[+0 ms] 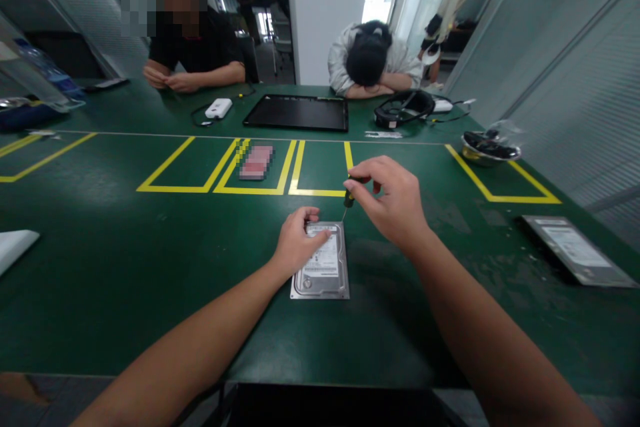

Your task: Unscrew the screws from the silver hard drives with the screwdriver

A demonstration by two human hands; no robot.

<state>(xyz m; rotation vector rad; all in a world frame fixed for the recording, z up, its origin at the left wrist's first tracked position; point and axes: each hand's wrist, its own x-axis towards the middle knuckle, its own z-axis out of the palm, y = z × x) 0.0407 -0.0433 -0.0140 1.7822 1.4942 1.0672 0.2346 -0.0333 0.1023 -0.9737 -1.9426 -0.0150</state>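
Note:
A silver hard drive (323, 273) with a white label lies flat on the green table in front of me. My left hand (299, 240) grips its upper left part, thumb over the label and fingers around the far edge. Between the thumb and fingers of my right hand (390, 197) is a small screwdriver (349, 199) with a dark handle, held almost upright. Its thin shaft points down to the drive's far right corner, where the tip meets a spot too small to make out.
Yellow tape frames (317, 193) mark the table (200, 320). At right are another drive-like metal unit (575, 250) and a metal bowl (487, 150) of dark parts. A black panel (299, 112), a white device (219, 107) and coiled cables (405, 107) lie farther back. Two people sit opposite.

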